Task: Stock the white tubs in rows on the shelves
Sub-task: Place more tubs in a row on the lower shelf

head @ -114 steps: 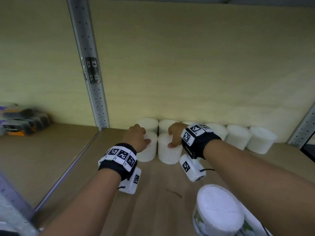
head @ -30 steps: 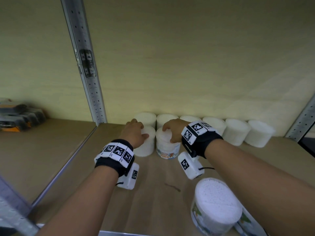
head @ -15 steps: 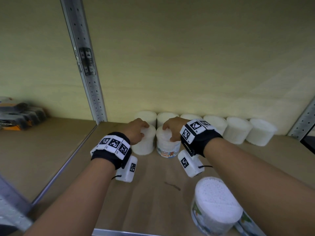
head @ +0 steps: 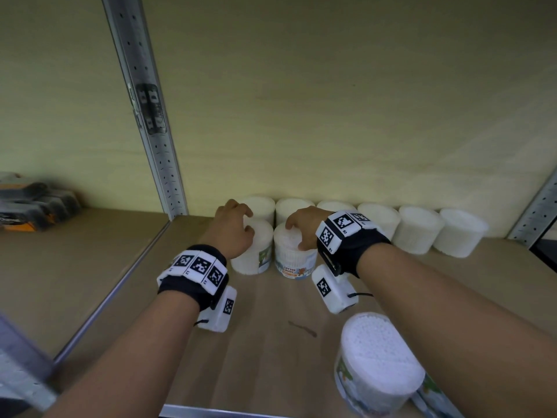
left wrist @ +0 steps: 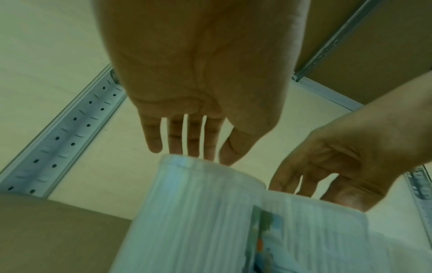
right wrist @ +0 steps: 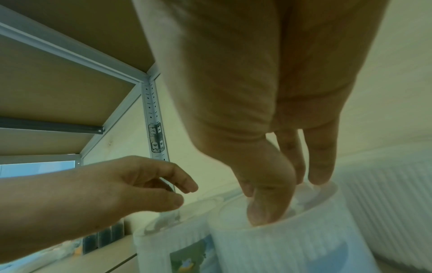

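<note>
Two white tubs stand side by side in front of a back row of white tubs (head: 419,227) on the shelf (head: 271,351). My left hand (head: 244,221) hovers over the left front tub (head: 247,263), fingers loose, their tips at its top rim (left wrist: 210,212); a label shows on its right side. My right hand (head: 294,236) holds the right front tub (head: 295,260) by its lid, with the thumb (right wrist: 264,212) at the front and the fingers at the far rim. Its "Cotton Buds" label faces me.
Another white tub (head: 379,354) stands near the front edge at the right, under my right forearm. A perforated metal upright (head: 150,116) divides the bays; dark boxes (head: 30,206) lie in the left bay. A second upright (head: 539,212) closes the right end.
Both front tubs have been turned: the right one now shows its label to the front, and a label has appeared on the left one's right side. Both hands stay on the tub tops.
</note>
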